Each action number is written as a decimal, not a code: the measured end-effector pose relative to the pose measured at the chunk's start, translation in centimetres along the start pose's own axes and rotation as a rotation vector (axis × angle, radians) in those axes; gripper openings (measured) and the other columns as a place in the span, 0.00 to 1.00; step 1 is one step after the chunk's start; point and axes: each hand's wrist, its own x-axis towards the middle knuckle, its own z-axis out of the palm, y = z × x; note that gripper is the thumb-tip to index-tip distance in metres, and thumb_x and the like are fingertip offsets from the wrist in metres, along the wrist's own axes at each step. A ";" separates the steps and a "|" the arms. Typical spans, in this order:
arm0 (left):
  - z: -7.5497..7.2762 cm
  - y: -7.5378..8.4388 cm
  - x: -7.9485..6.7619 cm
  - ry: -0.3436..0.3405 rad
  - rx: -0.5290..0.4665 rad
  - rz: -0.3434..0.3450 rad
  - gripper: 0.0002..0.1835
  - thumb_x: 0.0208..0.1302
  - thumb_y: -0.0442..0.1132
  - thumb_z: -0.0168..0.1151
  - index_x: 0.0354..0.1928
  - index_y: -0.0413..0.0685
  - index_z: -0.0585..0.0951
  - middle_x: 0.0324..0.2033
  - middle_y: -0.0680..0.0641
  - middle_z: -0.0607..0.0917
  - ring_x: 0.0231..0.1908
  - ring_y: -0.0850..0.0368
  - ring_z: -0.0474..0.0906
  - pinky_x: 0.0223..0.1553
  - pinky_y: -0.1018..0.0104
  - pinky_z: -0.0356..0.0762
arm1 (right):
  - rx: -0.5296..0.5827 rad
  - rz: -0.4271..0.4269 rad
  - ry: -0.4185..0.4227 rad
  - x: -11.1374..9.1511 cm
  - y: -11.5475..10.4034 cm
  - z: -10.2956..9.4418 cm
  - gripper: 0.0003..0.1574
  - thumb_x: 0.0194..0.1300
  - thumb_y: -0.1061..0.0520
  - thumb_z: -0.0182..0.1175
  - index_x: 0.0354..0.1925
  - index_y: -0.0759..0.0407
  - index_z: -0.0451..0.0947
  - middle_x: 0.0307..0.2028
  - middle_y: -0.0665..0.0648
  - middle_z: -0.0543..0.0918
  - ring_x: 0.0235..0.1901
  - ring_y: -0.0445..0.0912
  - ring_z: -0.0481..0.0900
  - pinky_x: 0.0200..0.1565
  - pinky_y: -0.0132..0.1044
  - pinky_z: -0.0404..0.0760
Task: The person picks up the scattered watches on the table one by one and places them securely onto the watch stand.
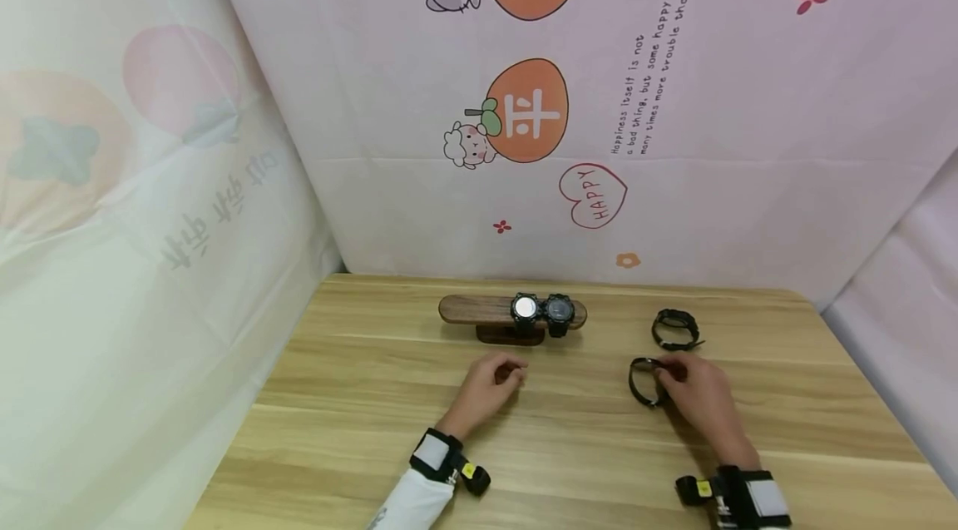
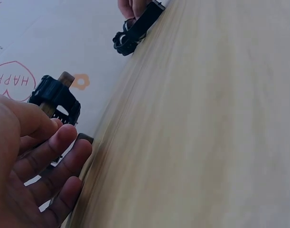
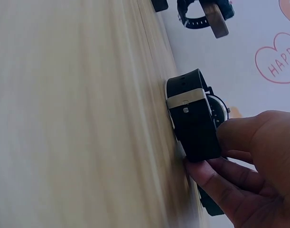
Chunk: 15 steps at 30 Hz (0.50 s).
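Between thumb and fingers, my right hand (image 1: 699,397) pinches a black-strapped wristwatch (image 1: 645,383) at the right side of the table. In the right wrist view that watch (image 3: 192,121) has its strap looped, and its lower edge is close to the wood. My left hand (image 1: 485,388) holds nothing; its fingers are loosely bent just in front of a dark wooden watch stand (image 1: 471,310). Two black watches sit side by side on the stand's right part, one with a bright face (image 1: 525,309), the other with a dark face (image 1: 559,309).
Another black watch (image 1: 676,329) lies on the table behind my right hand. The wooden table (image 1: 569,447) meets a printed white cloth (image 1: 404,180) at its back edge. More cloth (image 1: 150,289) hangs along the left side.
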 end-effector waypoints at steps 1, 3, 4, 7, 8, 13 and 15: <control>0.2 0.0 0.1 -0.003 -0.001 -0.001 0.10 0.68 0.36 0.59 0.49 0.46 0.82 0.37 0.55 0.82 0.37 0.65 0.78 0.39 0.71 0.81 | 0.003 -0.004 -0.003 0.0 -0.1 0.1 0.11 0.59 0.62 0.65 0.43 0.60 0.83 0.35 0.59 0.84 0.33 0.51 0.80 0.32 0.46 0.79; 0.5 0.0 0.1 -0.008 -0.003 -0.001 0.10 0.68 0.36 0.59 0.49 0.47 0.82 0.37 0.56 0.82 0.37 0.66 0.78 0.38 0.71 0.81 | 0.006 -0.007 -0.008 0.1 -0.2 0.3 0.11 0.60 0.62 0.65 0.43 0.60 0.83 0.35 0.59 0.84 0.34 0.51 0.80 0.32 0.46 0.79; 0.6 0.0 0.2 -0.009 -0.005 0.002 0.10 0.68 0.36 0.59 0.49 0.48 0.82 0.37 0.56 0.82 0.37 0.66 0.78 0.38 0.71 0.81 | 0.007 -0.007 -0.010 0.1 -0.3 0.4 0.10 0.60 0.62 0.65 0.42 0.60 0.83 0.35 0.59 0.84 0.34 0.51 0.80 0.33 0.46 0.79; 1.0 0.1 0.3 -0.009 -0.006 0.017 0.10 0.68 0.37 0.59 0.49 0.49 0.82 0.37 0.57 0.82 0.36 0.66 0.78 0.38 0.72 0.81 | 0.010 -0.007 -0.021 0.2 -0.7 0.6 0.10 0.60 0.61 0.65 0.42 0.59 0.83 0.35 0.58 0.84 0.34 0.50 0.79 0.32 0.46 0.79; 1.1 0.2 0.3 -0.007 -0.008 0.023 0.10 0.68 0.37 0.59 0.49 0.50 0.82 0.37 0.57 0.82 0.36 0.66 0.78 0.38 0.71 0.81 | 0.009 -0.009 -0.024 0.2 -0.8 0.7 0.09 0.60 0.61 0.65 0.41 0.58 0.83 0.35 0.58 0.84 0.34 0.50 0.79 0.32 0.46 0.79; 1.6 0.6 0.5 -0.006 -0.019 0.026 0.10 0.68 0.36 0.59 0.49 0.49 0.82 0.37 0.57 0.82 0.36 0.66 0.78 0.38 0.72 0.81 | 0.002 -0.014 -0.035 0.4 -1.4 1.2 0.08 0.59 0.60 0.65 0.40 0.56 0.83 0.33 0.55 0.84 0.32 0.48 0.79 0.32 0.45 0.78; 1.7 0.7 0.5 -0.010 -0.025 0.022 0.10 0.68 0.36 0.59 0.49 0.48 0.82 0.37 0.56 0.82 0.37 0.66 0.78 0.39 0.72 0.81 | 0.004 -0.016 -0.039 0.5 -1.7 1.4 0.08 0.59 0.59 0.65 0.40 0.56 0.83 0.33 0.54 0.83 0.32 0.47 0.78 0.32 0.44 0.77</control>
